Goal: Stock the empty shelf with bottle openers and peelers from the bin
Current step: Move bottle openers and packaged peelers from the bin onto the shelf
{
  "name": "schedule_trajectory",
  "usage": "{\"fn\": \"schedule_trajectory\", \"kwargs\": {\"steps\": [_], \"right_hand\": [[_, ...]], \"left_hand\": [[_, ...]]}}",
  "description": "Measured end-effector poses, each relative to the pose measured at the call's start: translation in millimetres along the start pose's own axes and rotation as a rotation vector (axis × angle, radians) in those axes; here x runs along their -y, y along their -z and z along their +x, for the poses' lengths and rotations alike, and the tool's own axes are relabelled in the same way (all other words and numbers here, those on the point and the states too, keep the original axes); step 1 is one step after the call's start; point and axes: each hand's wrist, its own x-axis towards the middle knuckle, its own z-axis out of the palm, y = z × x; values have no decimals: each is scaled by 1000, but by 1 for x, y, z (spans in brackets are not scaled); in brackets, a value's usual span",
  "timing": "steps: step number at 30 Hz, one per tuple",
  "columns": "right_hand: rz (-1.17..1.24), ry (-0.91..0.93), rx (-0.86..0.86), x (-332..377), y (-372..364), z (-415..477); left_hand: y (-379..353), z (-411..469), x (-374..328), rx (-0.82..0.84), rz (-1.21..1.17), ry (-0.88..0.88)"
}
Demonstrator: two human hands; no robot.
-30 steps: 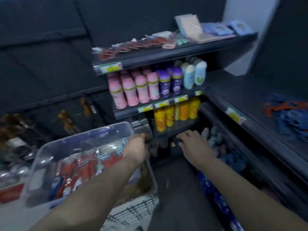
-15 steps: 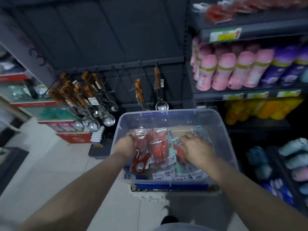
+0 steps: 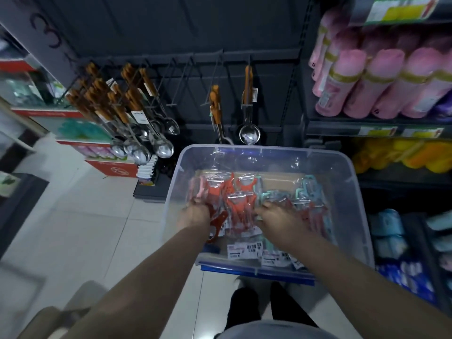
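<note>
The clear plastic bin [image 3: 359, 216] sits low in front of the person, on a blue lid [image 3: 256, 270] that shows along its near edge. On its bottom lies a loose pile of bagged peelers: the orange packs [image 3: 236, 204] are left and centre, and the teal packs [image 3: 305, 189] are to the right. A bare orange bottle opener [image 3: 217, 225] lies at the near left, just beside the left wrist.

Both hands are inside the bin. The left hand [image 3: 195, 212] reaches into the orange packs with its fingers bent downward. Whether they close on a pack I cannot tell. The right hand [image 3: 276, 216] lies over the seam between the orange and teal packs. Its fingertips [image 3: 266, 205] touch plastic, but the grip is hidden here as well.

Behind the bin, a lone ladle [image 3: 249, 135] hangs from a hook on the dark back panel. A cluster of wooden-handled ladles [image 3: 151, 148] hangs further left. To the right, pink bottles [image 3: 367, 89] fill one shelf, with yellow bottles [image 3: 403, 155] on the shelf below. A pale tile floor [image 3: 97, 216] spreads to the left.
</note>
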Motion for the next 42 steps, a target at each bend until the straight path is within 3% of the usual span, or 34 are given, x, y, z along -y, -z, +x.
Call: {"fn": "schedule_trajectory", "kwargs": {"steps": [3, 10, 19, 28, 33, 37, 42], "right_hand": [[-18, 20, 17, -9, -1, 4], [-33, 50, 54, -20, -2, 5], [-36, 256, 116, 36, -19, 46], [-413, 306, 173, 62, -37, 69], [-394, 306, 209, 47, -25, 60], [-188, 180, 191, 21, -14, 39], [-156, 50, 160, -2, -6, 22]], "left_hand": [[-5, -3, -11, -3, -119, -34], [8, -20, -44, -64, -150, -169], [51, -31, 20, -344, -62, -74], [33, -30, 30, -208, -56, -181], [30, -20, 26, -57, 62, -236], [24, -12, 24, 136, 178, -303], [11, -9, 18, 327, 376, -416]]}}
